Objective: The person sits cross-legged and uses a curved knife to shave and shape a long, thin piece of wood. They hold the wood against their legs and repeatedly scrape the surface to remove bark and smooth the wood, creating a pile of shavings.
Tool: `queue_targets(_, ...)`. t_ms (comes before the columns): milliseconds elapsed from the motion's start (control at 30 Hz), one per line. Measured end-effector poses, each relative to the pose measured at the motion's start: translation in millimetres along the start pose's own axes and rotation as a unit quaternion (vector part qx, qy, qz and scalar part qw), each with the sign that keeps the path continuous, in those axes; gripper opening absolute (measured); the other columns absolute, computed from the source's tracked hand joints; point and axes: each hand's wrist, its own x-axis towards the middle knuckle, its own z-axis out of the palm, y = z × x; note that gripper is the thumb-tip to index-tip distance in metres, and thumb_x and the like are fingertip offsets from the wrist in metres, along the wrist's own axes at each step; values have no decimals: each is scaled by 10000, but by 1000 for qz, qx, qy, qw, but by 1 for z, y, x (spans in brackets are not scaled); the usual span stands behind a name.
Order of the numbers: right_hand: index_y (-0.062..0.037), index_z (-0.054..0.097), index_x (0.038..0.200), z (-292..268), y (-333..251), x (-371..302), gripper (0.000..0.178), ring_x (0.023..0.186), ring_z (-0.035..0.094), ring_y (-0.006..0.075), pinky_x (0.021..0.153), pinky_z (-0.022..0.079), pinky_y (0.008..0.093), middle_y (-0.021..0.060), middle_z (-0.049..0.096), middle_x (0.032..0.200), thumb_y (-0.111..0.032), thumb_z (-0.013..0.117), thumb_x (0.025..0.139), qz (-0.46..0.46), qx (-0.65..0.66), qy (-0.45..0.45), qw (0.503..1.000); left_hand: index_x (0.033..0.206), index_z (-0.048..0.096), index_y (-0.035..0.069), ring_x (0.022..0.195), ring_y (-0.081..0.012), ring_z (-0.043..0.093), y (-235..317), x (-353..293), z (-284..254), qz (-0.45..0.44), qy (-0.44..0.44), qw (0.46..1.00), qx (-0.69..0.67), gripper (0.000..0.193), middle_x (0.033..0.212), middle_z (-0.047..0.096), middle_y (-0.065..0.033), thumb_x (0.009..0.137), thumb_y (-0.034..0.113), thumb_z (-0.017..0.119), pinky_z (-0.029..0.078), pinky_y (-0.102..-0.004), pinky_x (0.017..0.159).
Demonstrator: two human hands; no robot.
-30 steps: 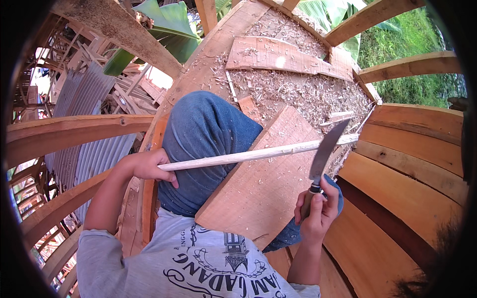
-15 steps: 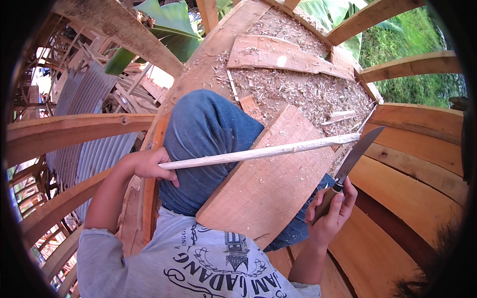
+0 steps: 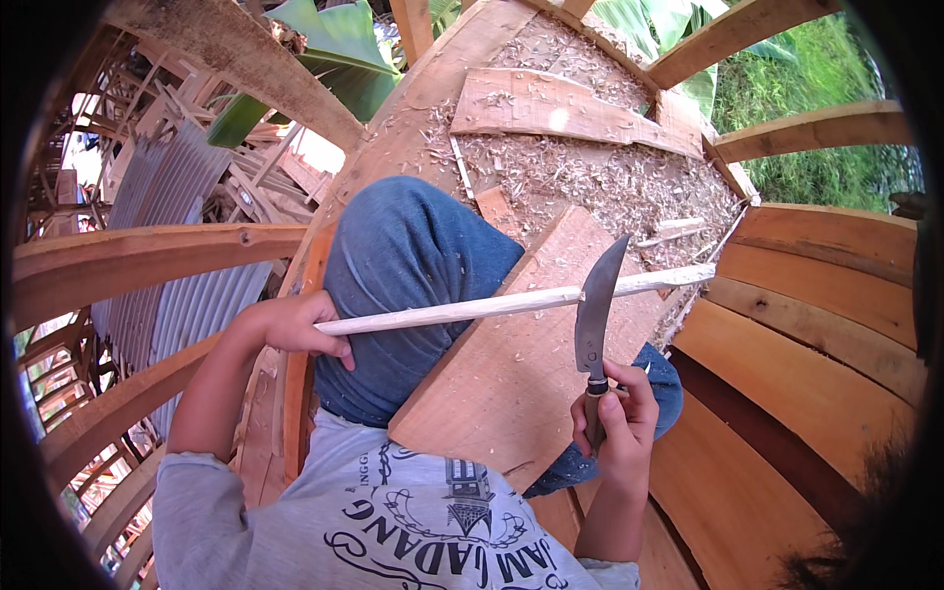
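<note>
A long pale wooden stick (image 3: 462,309) lies slantwise over my bent knee and a thick plank (image 3: 521,379). Closed round its near left end is my left hand (image 3: 307,326), resting against my jeans. My right hand (image 3: 621,418) grips the dark handle of a large knife (image 3: 597,313). The blade points up and away from me and crosses the stick toward its far right part, hiding a short stretch of it. Whether the edge touches the wood, I cannot tell. The plank rests across my lap.
Wood shavings (image 3: 560,177) cover the boards ahead, around a flat offcut board (image 3: 551,106). Slatted wooden planks (image 3: 816,344) rise at my right. Beams (image 3: 167,261) cross at my left, above corrugated metal sheets (image 3: 157,197). Green leaves (image 3: 334,49) show beyond.
My right hand has drawn the knife left and turned its blade more upright, from the stick's far end to across the stick. My left hand and the stick have stayed put.
</note>
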Motion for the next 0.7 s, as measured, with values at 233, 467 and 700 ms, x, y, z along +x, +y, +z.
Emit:
queue_targets(233,-115,416,1255,-1,2,-2,298,381,423,118,330,328,208,118,507,622,-234,417,982,-17,90,46,995,902,742,87,635,-70,531,-1,1,1,12,3,1000,-18,210,728,671,-7,792,237,642,422,-235,592)
queue_targets(467,-41,443,1250,6,13,-3,295,437,426,48,408,321,186,38,518,610,-73,426,957,-46,-151,27,987,892,744,86,637,-71,532,-5,2,1,4,10,1000,-9,203,728,670,-4,784,225,643,420,-232,594)
queue_targets(700,-51,460,1240,3,-3,-2,286,423,412,68,383,323,198,60,491,589,-119,446,962,10,-37,7,999,902,738,74,692,-74,563,-2,1,1,1,5,1000,-28,197,789,687,-9,791,200,636,435,-227,638)
